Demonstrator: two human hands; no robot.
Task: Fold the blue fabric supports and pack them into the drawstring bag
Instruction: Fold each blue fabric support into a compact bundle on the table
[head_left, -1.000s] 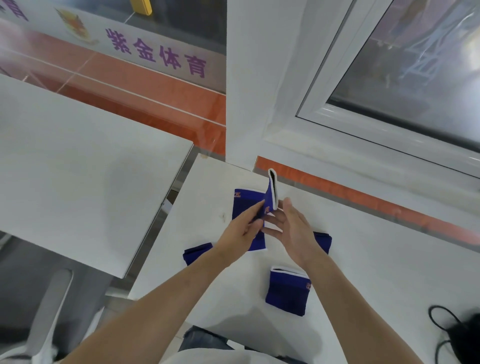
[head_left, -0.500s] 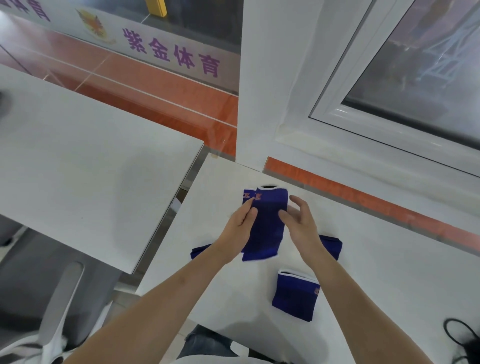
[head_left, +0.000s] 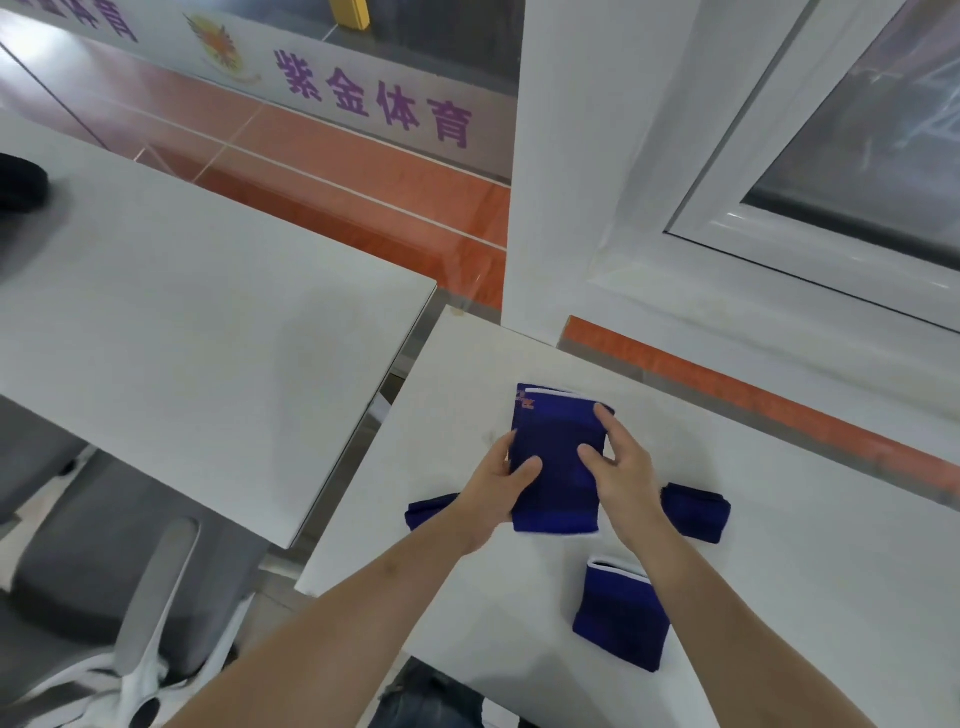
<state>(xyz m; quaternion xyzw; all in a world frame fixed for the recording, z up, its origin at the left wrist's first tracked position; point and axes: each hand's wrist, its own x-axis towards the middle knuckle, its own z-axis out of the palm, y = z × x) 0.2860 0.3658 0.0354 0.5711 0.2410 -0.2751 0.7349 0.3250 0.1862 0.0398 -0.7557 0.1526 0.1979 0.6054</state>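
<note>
A blue fabric support (head_left: 558, 457) with white trim lies doubled over on the white table (head_left: 810, 545). My left hand (head_left: 493, 486) holds its left edge, thumb on top. At the right edge my right hand (head_left: 621, 475) holds it with thumb and fingers on the cloth. Beneath them another blue support lies crosswise, its ends showing at the left (head_left: 431, 512) and the right (head_left: 696, 512). A third, folded support (head_left: 621, 616) sits nearer me on the right. The drawstring bag is out of view.
A second white table (head_left: 182, 312) stands to the left across a narrow gap, with a dark object (head_left: 21, 182) at its far edge. A grey chair (head_left: 130, 597) is below it. A white pillar and window frame (head_left: 675, 260) rise behind the table.
The raised flap of the support has been folded over and laid flat. Both hands came down onto its sides. The view shifted, and the black bag at the right edge left the frame.
</note>
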